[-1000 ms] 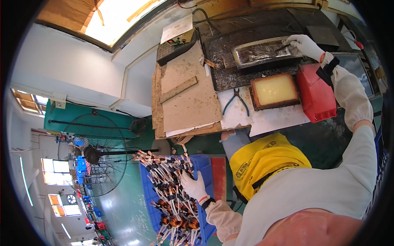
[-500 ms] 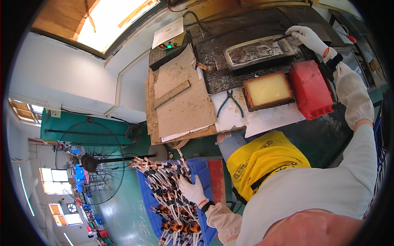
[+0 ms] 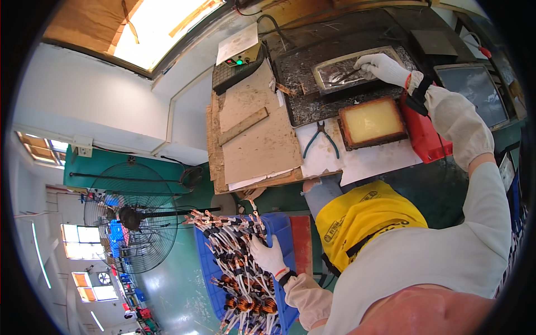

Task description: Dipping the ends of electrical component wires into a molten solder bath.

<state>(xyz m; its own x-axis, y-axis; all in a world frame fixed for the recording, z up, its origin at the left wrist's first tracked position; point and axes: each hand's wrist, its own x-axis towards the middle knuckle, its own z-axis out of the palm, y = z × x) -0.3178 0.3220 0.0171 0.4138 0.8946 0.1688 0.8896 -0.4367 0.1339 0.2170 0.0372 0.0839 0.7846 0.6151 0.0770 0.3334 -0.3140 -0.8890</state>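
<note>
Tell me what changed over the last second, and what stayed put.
Little changed. The right hand, gloved, stays at the metal tray at the back of the bench, holding a thin tool whose tip is in the tray. The left hand still rests on the bundle of wired coils in the blue crate. The pliers, the yellow pad and the red box did not move; only the view shifted.

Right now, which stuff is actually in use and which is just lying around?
In use:
left hand on the wired copper coils in the blue crate
right hand at the metal tray

Lying about:
pliers
yellow pad in a brown frame
red box
cardboard sheet
floor fan
</note>
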